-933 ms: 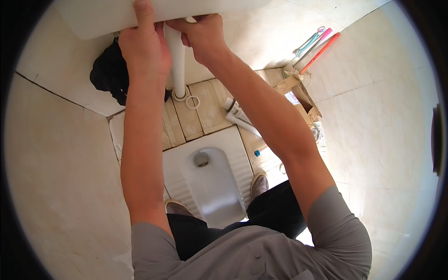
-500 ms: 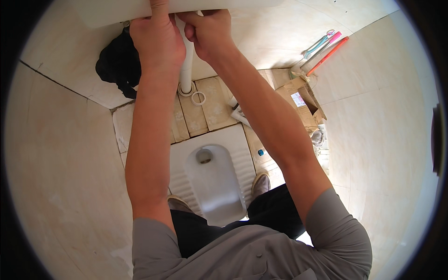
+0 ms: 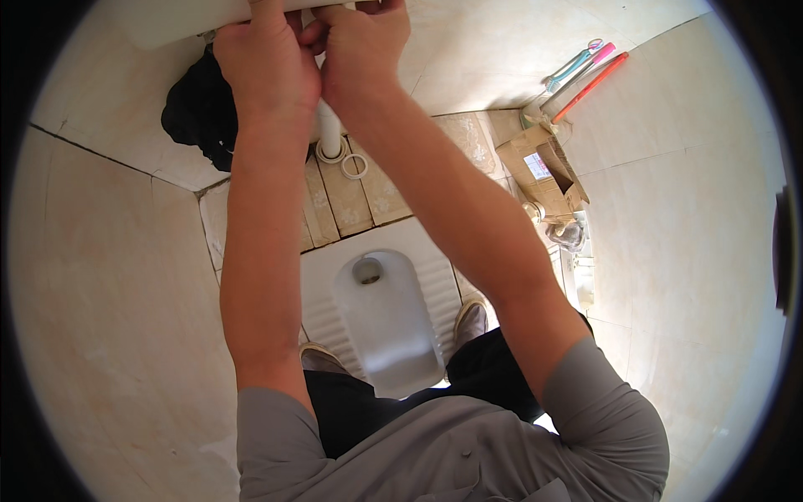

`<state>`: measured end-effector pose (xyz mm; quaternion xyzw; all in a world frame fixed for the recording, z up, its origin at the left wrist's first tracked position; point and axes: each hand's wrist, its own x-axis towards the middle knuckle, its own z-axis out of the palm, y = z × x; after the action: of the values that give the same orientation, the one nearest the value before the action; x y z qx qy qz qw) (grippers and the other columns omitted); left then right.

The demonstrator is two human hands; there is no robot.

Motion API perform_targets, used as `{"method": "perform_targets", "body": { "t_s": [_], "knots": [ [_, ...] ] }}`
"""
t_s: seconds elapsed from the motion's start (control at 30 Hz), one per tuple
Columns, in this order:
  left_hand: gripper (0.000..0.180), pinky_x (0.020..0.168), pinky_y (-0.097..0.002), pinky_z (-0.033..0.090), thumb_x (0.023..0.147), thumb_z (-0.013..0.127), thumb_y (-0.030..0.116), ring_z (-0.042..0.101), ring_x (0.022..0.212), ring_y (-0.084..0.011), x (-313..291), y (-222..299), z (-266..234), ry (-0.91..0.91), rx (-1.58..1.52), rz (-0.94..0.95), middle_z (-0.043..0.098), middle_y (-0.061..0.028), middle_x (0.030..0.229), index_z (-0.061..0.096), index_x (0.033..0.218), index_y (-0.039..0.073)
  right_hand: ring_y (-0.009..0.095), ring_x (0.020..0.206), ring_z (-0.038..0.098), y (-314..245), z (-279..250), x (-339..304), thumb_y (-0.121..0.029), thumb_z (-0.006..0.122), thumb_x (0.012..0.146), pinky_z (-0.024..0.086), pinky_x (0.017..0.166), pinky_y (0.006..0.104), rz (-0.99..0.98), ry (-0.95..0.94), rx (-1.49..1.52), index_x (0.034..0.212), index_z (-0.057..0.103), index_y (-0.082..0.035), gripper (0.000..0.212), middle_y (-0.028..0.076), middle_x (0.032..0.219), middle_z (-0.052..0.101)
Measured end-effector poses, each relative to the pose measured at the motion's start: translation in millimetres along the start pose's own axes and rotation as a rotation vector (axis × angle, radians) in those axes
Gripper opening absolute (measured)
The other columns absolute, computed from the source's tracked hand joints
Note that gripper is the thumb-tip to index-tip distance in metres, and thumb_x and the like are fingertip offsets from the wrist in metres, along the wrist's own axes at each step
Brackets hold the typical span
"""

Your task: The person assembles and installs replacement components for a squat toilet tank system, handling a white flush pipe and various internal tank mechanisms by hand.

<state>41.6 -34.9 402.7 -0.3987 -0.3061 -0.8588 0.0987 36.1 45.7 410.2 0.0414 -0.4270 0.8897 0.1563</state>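
Note:
Both my hands are raised under the edge of a white cistern (image 3: 180, 21) on the far wall. My left hand (image 3: 269, 67) has its thumb up against the cistern and its fingers curled underneath. Pressed close beside it, my right hand (image 3: 364, 46) is closed, fingertips bent toward the left hand. A white pipe (image 3: 329, 132) runs from behind the hands down to the floor; its upper end is hidden, and so is whatever the fingers grip. Near the pipe's foot, a loose white ring (image 3: 355, 166) lies on the tiles.
A squat toilet (image 3: 393, 322) lies between my shoes. Left of the pipe hangs a black bag-like bundle (image 3: 199, 109). At the right are an open cardboard box (image 3: 535, 171), a blue-handled brush (image 3: 569, 69) and a red stick (image 3: 592, 86) against the wall.
Both hands have shifted slightly up and left in the picture. My right hand has turned and moved closer to the left, covering more of the pipe's upper part.

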Motion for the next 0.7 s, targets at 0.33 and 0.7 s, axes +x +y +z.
{"method": "perform_targets", "body": {
  "t_s": [0.33, 0.7],
  "knots": [
    [0.062, 0.102, -0.0347, 0.047, 0.098, 0.064, 0.041, 0.057, 0.116, -0.0210, 14.6, -11.7, 29.5, 0.613, 0.280, 0.039, 0.058, -0.0124, 0.130, 0.047, 0.135, -0.007, 0.017, 0.094, 0.064, -15.8, -1.8, -12.7, 0.003, 0.064, 0.090, 0.050, 0.067, 0.0282, 0.044, 0.171, 0.132, 0.122, 0.054, -0.006, 0.035, 0.006, 0.112, 0.065],
    [0.061, 0.102, -0.0356, 0.049, 0.098, 0.063, 0.041, 0.059, 0.115, -0.0219, 4.0, -7.4, 22.7, 0.414, 0.246, -0.006, 0.059, -0.0135, 0.129, 0.048, 0.133, -0.007, 0.018, 0.079, 0.057, -18.4, -53.8, 22.6, -0.007, 0.043, 0.104, 0.054, 0.071, 0.0323, 0.502, -0.154, 0.366, 0.108, 0.055, -0.004, 0.013, 0.005, 0.091, 0.060]
  ]
}}
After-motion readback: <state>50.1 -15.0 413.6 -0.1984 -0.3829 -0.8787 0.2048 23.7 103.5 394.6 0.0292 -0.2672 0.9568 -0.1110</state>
